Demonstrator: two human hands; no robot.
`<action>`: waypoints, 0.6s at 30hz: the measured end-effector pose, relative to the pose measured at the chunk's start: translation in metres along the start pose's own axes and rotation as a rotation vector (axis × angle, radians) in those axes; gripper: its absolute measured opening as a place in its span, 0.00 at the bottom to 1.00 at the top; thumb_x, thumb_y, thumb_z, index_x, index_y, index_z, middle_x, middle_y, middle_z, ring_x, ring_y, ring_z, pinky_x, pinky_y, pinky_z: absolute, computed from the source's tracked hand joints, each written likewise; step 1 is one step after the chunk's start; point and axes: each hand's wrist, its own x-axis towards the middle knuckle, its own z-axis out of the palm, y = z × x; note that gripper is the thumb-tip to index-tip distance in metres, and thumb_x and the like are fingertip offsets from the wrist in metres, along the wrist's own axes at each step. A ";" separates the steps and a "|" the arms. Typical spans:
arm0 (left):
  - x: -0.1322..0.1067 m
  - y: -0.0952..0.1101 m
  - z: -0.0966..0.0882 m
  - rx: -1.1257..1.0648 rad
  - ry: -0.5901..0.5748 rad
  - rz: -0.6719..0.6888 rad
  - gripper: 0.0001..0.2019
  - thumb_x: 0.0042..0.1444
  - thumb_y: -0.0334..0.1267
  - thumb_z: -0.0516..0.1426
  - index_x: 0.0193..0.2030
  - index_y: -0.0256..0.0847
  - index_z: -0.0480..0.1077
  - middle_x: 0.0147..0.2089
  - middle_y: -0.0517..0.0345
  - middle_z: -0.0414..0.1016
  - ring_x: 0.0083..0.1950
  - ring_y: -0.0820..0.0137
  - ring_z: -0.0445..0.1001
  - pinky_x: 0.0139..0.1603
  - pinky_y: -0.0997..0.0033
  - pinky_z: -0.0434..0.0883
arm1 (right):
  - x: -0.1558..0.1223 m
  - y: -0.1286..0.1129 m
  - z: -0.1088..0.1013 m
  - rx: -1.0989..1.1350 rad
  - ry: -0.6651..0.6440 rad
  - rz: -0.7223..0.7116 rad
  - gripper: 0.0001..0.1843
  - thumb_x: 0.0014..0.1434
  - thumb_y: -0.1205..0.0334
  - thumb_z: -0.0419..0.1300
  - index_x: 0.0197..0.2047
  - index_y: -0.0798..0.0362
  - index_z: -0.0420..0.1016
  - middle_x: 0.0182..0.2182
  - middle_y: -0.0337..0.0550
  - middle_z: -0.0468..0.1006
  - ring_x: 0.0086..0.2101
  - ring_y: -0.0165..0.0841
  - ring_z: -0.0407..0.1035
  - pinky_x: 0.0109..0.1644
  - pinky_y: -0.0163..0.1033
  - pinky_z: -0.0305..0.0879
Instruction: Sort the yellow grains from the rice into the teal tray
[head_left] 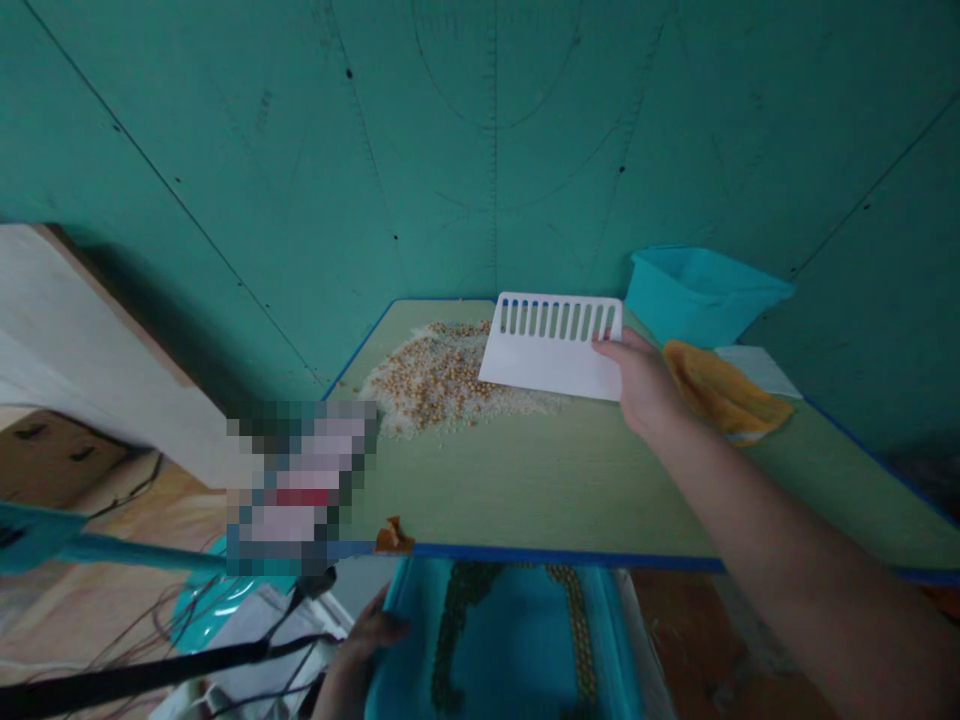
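Note:
My right hand is closed on the slotted end of a flat white plastic scraper, thumb over its face. The scraper tilts up at the right side of a spread heap of white grains and round tan beans on the pale green tabletop. Below the table's front edge, my left hand grips the left rim of a blue plastic tub. Inside the tub run a strip of dark green bits and a strip of pale yellowish ones. Part of the left hand's fingers is hidden.
A turquoise bin and a folded orange cloth are at the table's right rear. A pixelated patch covers the left edge. A green wall rises behind. On the left are a white board, a black strap and loose cables.

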 end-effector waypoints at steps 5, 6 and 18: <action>-0.001 -0.003 -0.004 0.013 0.016 0.009 0.13 0.19 0.19 0.61 0.16 0.39 0.75 0.09 0.63 0.67 0.15 0.72 0.60 0.20 0.69 0.58 | 0.000 0.002 0.000 0.001 -0.017 0.052 0.09 0.40 0.61 0.56 0.29 0.50 0.66 0.27 0.38 0.71 0.30 0.34 0.64 0.34 0.39 0.58; -0.001 -0.004 -0.006 0.016 0.019 0.013 0.13 0.19 0.19 0.61 0.16 0.38 0.75 0.08 0.63 0.66 0.15 0.71 0.60 0.20 0.68 0.59 | -0.001 0.003 0.000 0.004 -0.022 0.061 0.09 0.40 0.61 0.57 0.29 0.50 0.66 0.27 0.37 0.71 0.30 0.34 0.64 0.34 0.39 0.58; -0.001 -0.012 -0.007 0.038 0.016 0.053 0.14 0.23 0.22 0.60 0.23 0.36 0.77 0.10 0.61 0.67 0.17 0.69 0.63 0.23 0.67 0.63 | -0.006 0.004 0.006 -0.004 -0.107 0.105 0.10 0.40 0.60 0.57 0.30 0.50 0.66 0.26 0.36 0.72 0.32 0.35 0.65 0.35 0.40 0.58</action>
